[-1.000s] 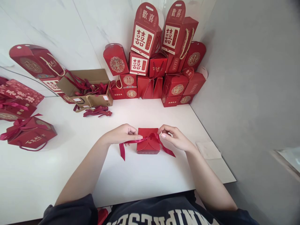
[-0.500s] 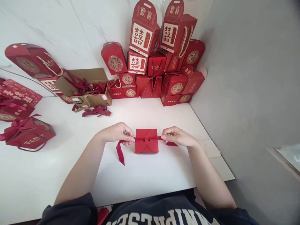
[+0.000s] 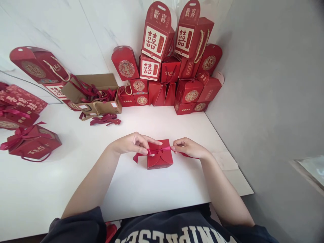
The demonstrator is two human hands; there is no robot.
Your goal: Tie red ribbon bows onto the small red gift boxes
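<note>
A small red gift box (image 3: 160,158) with petal-shaped flaps sits on the white table (image 3: 157,189) in front of me. A red satin ribbon (image 3: 164,149) runs across its top. My left hand (image 3: 133,143) reaches over the box's left edge and pinches the ribbon near the middle of the lid, its index finger stretched along the top. My right hand (image 3: 188,147) is closed on the ribbon's other end just right of the box and holds it taut. A loose ribbon tail hangs below my left hand.
A stack of red wedding gift boxes and bags (image 3: 172,60) fills the back corner. An open cardboard box of ribbons (image 3: 93,96) stands at back left, with more red boxes (image 3: 31,143) at the far left. The table's right edge meets a grey wall.
My left hand has moved right onto the box's lid, drawing in the ribbon tail that lay stretched to the left. The right hand still holds its end taut.
</note>
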